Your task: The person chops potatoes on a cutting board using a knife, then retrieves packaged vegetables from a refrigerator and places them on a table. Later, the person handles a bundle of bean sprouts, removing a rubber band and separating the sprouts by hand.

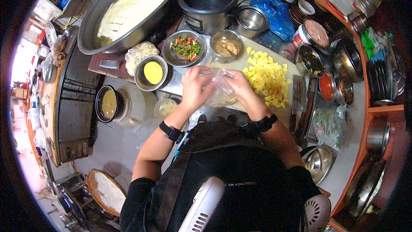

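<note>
Between my two hands is a clear plastic bag (220, 91) with something pale tan in its lower part; I cannot tell what. My left hand (197, 87) grips the bag's upper left side. On its right side, the fingers of my right hand (239, 85) pinch the plastic near the top. The bag is held over the near edge of a white cutting board (283, 58). Diced yellow pieces, likely potato (267, 75), lie heaped on the board to the right. Just beyond my hands stands a metal cup (226, 45) with a tan granular seasoning and a spoon.
A bowl of chopped red and green chillies (185, 48) and a bowl of yellow contents (151, 72) stand at left. A cleaver (299, 91) lies at the board's right edge. Behind are a black-lined cooker pot (207, 4) and a large metal basin (88, 35). A red-filled bowl (327, 85) sits right.
</note>
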Demonstrator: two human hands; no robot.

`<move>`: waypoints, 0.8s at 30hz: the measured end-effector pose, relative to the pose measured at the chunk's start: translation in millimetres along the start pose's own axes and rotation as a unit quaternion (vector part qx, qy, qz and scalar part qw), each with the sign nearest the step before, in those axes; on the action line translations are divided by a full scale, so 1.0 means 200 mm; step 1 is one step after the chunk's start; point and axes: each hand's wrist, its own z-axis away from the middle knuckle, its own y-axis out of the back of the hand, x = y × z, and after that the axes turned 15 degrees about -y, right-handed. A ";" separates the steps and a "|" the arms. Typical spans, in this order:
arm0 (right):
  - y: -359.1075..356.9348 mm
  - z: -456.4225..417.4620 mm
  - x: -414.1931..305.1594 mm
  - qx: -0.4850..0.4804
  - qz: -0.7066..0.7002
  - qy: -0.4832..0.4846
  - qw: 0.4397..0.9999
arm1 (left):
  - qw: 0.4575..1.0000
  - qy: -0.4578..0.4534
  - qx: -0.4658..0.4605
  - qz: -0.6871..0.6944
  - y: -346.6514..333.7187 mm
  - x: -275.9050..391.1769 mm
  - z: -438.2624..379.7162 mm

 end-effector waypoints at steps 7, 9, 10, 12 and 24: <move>0.18 0.01 0.05 -0.082 0.081 0.076 0.990 | 0.984 0.103 -0.048 0.135 -0.12 -0.10 0.08; 0.26 0.03 0.01 0.036 0.059 0.144 0.987 | 0.994 0.069 -0.069 0.058 -0.10 -0.09 0.05; 0.23 0.09 -0.09 0.129 0.085 0.201 0.967 | 0.997 0.038 -0.071 0.017 -0.07 -0.07 0.02; 0.11 0.26 -0.32 0.249 0.226 0.306 0.890 | 0.997 -0.012 -0.070 -0.028 -0.05 -0.06 0.01; -0.01 0.13 -0.16 0.119 0.486 0.338 0.797 | 0.998 -0.027 -0.027 0.044 -0.09 -0.13 0.03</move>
